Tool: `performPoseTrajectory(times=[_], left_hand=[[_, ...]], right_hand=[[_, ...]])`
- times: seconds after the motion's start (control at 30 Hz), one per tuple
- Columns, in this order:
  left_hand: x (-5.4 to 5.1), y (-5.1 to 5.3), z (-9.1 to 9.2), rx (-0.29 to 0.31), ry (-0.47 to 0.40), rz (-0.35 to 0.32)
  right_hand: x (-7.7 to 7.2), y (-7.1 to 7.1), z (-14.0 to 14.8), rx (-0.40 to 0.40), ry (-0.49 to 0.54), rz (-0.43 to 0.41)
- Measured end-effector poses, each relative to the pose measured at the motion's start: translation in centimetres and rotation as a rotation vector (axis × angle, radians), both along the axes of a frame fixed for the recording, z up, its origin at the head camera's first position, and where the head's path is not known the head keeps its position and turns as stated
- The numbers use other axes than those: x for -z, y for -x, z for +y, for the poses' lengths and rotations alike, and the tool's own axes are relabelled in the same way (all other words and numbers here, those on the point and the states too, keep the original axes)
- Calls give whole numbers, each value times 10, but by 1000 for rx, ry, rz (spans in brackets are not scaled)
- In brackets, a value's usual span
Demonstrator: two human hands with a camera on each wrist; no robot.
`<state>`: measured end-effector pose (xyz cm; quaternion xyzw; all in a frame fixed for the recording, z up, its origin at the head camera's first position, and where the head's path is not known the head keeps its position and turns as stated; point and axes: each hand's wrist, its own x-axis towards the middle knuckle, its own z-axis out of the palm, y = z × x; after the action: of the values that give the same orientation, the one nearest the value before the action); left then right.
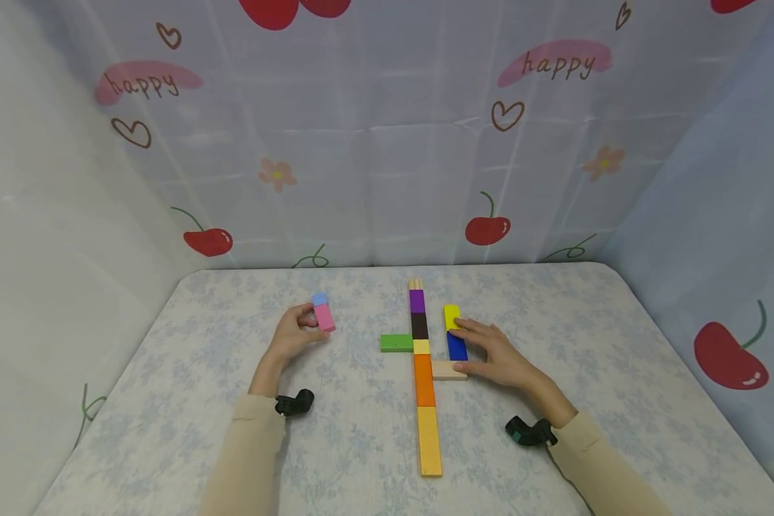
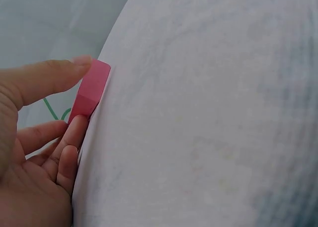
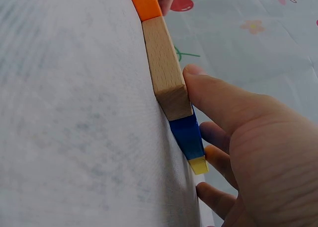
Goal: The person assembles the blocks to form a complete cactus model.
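Note:
My left hand (image 1: 290,333) pinches a pink block (image 1: 324,317) between thumb and fingers, low over the left part of the table. A light blue block (image 1: 319,298) lies against the pink block's far end. On the right, my right hand (image 1: 499,358) rests beside a yellow block (image 1: 451,315) and a dark blue block (image 1: 456,347) set end to end. Its fingertips reach the place where those two meet. The right thumb touches a plain wooden block (image 3: 164,58), which juts out sideways from an orange block (image 1: 424,380).
A straight row runs away from me: a long yellow-orange block (image 1: 429,441), the orange block, a pale yellow block (image 1: 421,347), a black block (image 1: 419,325), a purple block (image 1: 416,301) and plain wood pieces (image 1: 416,284). A green block (image 1: 396,343) juts left. A printed curtain (image 1: 374,179) hangs behind.

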<state>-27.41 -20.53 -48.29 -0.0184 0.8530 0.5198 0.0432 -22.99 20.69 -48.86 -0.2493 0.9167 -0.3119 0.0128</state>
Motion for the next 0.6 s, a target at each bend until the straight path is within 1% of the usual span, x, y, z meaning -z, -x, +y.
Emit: performPoseTrajectory(times=[0.17,0.4,0.6], left_hand=[[2,-1,2,-31,-11,0],[4,-2,4,-50,-4,13],[4,-4,5,-60,22,33]], right_hand=[[0,0,0,3,4,-9],[-2,-1,0,-1,5,-28],[-1,-1,0,-3,7,-7]])
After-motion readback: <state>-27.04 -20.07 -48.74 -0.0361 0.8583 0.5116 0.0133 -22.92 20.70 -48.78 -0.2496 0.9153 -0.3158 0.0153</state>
